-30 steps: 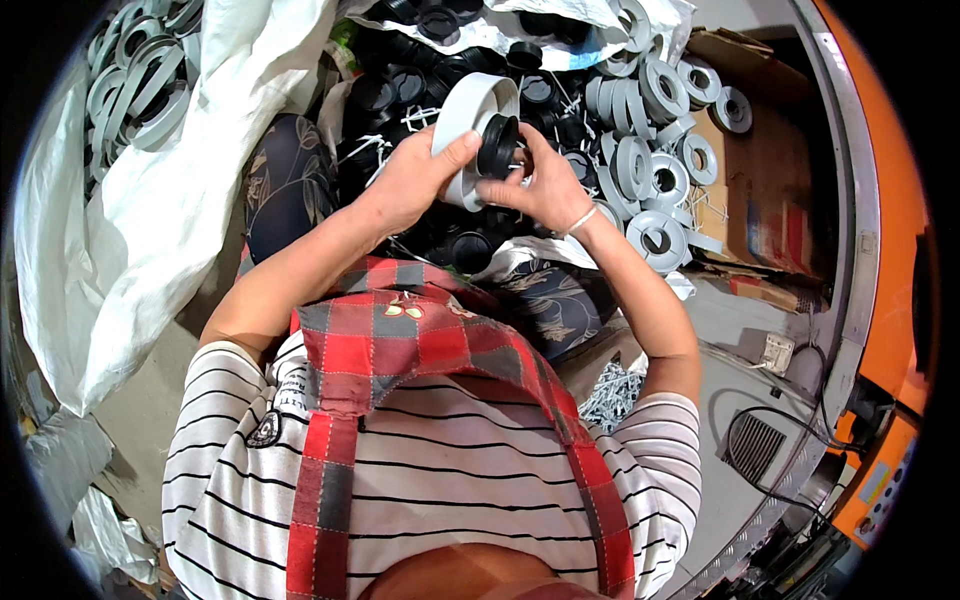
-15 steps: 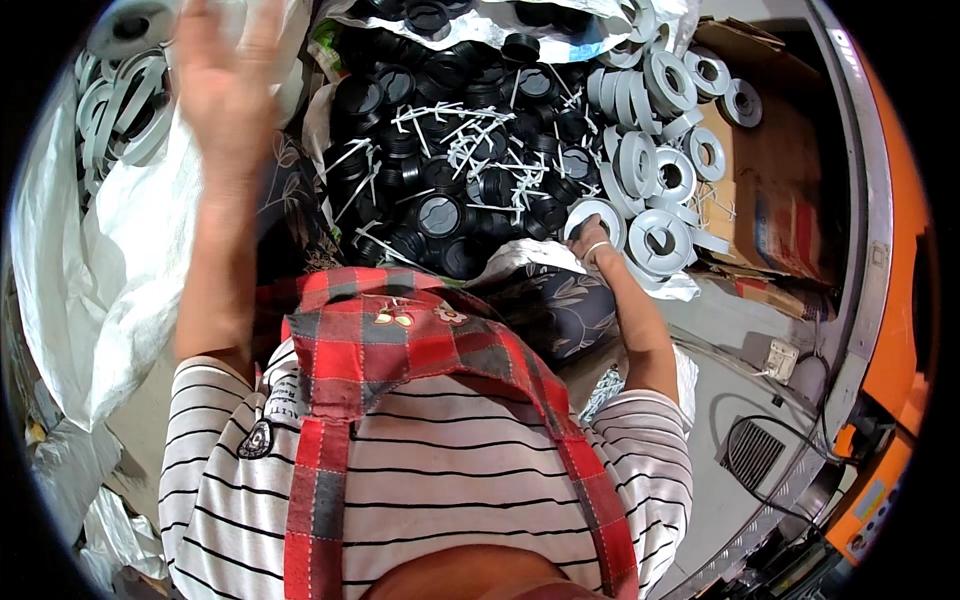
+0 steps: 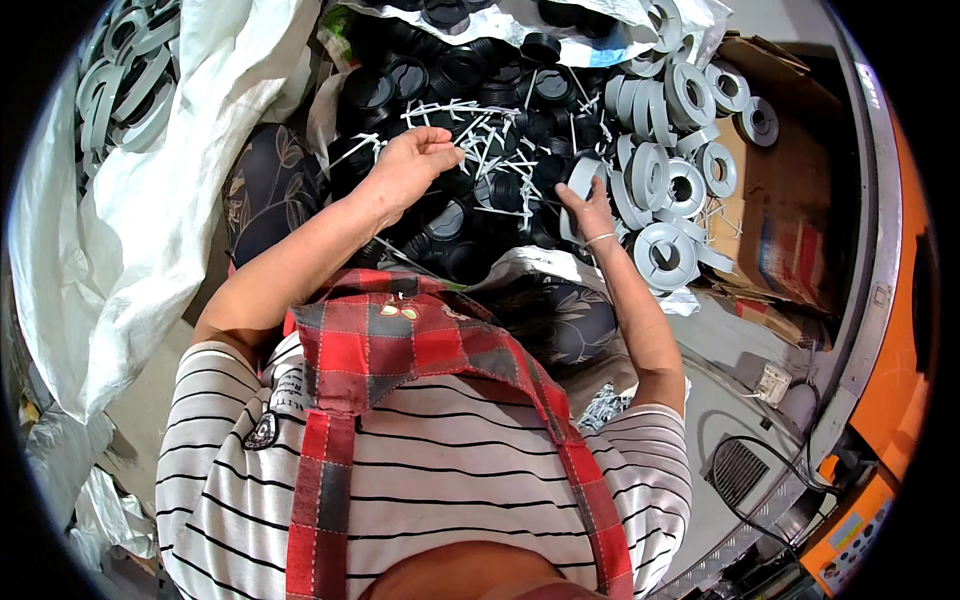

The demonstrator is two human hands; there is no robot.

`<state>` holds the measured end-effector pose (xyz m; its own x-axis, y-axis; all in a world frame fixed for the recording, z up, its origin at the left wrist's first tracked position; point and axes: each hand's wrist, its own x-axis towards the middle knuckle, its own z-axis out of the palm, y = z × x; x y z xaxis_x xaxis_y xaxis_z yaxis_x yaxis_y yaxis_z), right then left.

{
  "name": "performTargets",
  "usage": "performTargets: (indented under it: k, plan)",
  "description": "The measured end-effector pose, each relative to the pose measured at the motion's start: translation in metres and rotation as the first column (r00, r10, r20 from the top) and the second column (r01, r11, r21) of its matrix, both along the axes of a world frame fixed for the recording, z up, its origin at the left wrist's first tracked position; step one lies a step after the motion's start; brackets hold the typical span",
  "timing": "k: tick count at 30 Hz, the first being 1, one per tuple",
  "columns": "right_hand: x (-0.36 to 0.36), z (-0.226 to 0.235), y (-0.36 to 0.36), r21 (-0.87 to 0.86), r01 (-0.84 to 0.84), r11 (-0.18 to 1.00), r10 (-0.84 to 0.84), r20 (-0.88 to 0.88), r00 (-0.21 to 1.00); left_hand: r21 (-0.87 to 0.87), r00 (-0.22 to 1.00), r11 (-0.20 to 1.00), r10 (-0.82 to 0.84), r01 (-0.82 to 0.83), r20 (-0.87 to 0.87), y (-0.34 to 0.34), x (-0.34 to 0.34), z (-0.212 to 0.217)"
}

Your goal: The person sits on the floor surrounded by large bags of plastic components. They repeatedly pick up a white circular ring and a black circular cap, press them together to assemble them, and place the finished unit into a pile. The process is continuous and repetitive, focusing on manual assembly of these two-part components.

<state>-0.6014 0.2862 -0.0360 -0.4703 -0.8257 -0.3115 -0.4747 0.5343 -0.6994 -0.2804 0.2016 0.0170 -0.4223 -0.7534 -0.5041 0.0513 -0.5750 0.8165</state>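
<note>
My right hand (image 3: 592, 208) grips a pale grey plastic ring (image 3: 584, 178), tilted on its edge above the black parts. My left hand (image 3: 408, 170) is over the heap of thin white plastic sticks (image 3: 485, 140), its thumb and fingers drawn together. Whether a stick is between those fingertips I cannot make out. Beneath the sticks lie many round black plastic caps (image 3: 460, 68), some with discs showing on top. More grey flanged rings (image 3: 665, 255) are piled close to the right of my right hand.
A white woven sack (image 3: 170, 230) with grey rings (image 3: 130, 90) behind it stands at the left. At the right are an open cardboard box (image 3: 790, 200), an orange machine (image 3: 905, 320) and a black cable (image 3: 740, 510). My knees flank the heap's near side.
My left hand has come from the far left down and right to the white sticks. My right hand has lifted a grey ring from the pile and tilted it.
</note>
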Motion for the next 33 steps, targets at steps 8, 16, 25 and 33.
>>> performTargets:
  k: [8, 16, 25, 33]
  plan:
    - [0.122, 0.126, -0.041, 0.016, -0.986, 0.167, 0.879, -0.455, 0.141, 0.453, 0.955, 0.887, 0.051, 0.090, -0.291, -0.013, 0.005, 0.020]
    - [0.081, 0.001, -0.178, -0.072, -0.568, 0.820, 0.449, -0.533, 0.717, 0.166, 0.917, 0.908, 0.395, -0.383, -0.045, -0.025, 0.014, -0.001]
    - [0.086, 0.023, -0.141, -0.104, -0.713, 0.694, 0.606, -0.450, 0.656, 0.045, 0.927, 0.941, 0.338, -0.335, -0.165, -0.026, 0.012, -0.018]
    - [0.131, 0.127, -0.068, -0.159, -0.690, 0.706, 0.632, -0.299, 0.715, 0.174, 0.865, 0.984, 0.119, -0.037, -0.488, -0.001, 0.003, 0.019]
